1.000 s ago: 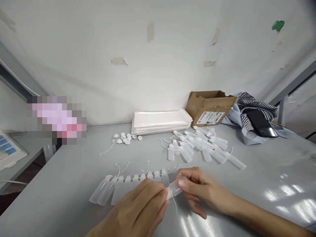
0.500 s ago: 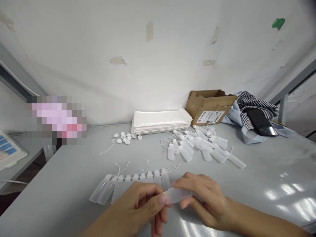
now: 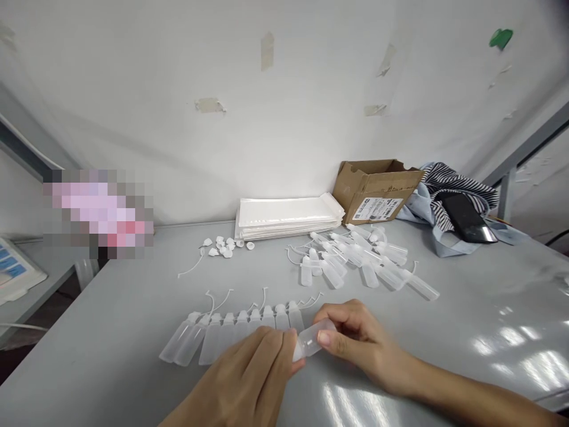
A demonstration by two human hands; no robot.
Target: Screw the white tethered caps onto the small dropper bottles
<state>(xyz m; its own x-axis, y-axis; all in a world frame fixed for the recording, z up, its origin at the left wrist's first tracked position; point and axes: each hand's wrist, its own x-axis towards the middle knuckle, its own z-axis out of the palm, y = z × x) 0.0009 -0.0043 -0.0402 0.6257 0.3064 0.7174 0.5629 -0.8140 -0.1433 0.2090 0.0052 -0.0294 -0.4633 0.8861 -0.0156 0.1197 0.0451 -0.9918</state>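
Observation:
A small translucent plastic bottle (image 3: 315,337) lies tilted between my two hands above the table front. My right hand (image 3: 355,338) grips its body, with the thumb on the near side. At the other end, my left hand (image 3: 262,367) is closed around the white neck end, and its fingers hide most of that part. Just beyond my left hand, several similar bottles (image 3: 213,341) lie side by side in a row, thin white straps sticking out from their tops. A loose heap of more bottles (image 3: 351,255) lies farther back on the right.
Small white caps (image 3: 226,246) are scattered at the back left of the grey table (image 3: 133,308). Behind are a stack of white padded envelopes (image 3: 288,216), a cardboard box (image 3: 377,193), and a striped cloth (image 3: 462,181) with a black phone-like device (image 3: 469,219).
My left hand has turned over, its back now upward, and wraps the bottle's neck end. My right hand has closed its thumb onto the body, and the bottle's right end has tipped up.

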